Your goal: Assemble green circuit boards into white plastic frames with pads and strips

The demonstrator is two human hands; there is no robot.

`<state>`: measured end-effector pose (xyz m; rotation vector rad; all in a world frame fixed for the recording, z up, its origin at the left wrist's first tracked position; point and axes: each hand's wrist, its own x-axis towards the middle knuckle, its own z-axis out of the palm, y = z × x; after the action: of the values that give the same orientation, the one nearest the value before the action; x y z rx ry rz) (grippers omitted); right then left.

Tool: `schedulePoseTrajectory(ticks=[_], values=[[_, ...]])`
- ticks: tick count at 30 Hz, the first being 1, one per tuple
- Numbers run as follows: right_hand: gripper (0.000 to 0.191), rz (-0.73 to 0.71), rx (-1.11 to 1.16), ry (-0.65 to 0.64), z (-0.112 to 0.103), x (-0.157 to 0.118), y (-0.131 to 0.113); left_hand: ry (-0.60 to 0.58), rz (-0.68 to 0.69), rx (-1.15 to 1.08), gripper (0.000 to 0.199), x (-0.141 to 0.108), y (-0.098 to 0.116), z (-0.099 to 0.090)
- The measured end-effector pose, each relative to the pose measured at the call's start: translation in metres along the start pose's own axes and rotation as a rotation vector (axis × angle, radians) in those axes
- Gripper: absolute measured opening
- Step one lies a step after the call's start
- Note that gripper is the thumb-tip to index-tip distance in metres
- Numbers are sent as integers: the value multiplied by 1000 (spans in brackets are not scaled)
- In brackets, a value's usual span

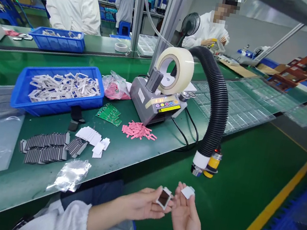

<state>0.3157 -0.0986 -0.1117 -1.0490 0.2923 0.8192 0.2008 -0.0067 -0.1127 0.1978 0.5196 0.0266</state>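
My left hand (141, 206) is closed on a small white-framed display (164, 198) with a dark face, pinched at its edge. Beside it, my right hand (185, 224) grips a small white rectangular piece (187, 192) between thumb and fingers, palm up. Both hands are in front of the bench edge, below the nozzle of a black flexible hose (217, 102). On the bench are white flat pieces (88, 135), rows of dark grey pieces (45, 146), green circuit boards (109, 113) and a pile of pink strips (139, 131).
A blue bin (20, 98) holds many white frames. A tape dispenser (148, 108) carries a large tape roll (188, 72). Clear plastic film (71, 176) lies at the bench's front edge. A yellow cylinder (212, 164) hangs at the hose end. Co-workers in white coats work across the bench.
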Motion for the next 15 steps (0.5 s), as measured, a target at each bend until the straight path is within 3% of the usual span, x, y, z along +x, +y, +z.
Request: schedulePoseTrajectory(ticks=[4,7,12,15], values=[[44,18,25,-73,24,-7,2,97,98,-80,32,-22,11,-16],[45,8,40,-98,29,-13,3,120,137,-113,31,-21,19,-15],[42,45,-25,-79,9,-19,2,41,149,-86,29,4,29,16],[38,-12,-12,-28,-7,-18,1,-26,119,-42,32,27,24,40]])
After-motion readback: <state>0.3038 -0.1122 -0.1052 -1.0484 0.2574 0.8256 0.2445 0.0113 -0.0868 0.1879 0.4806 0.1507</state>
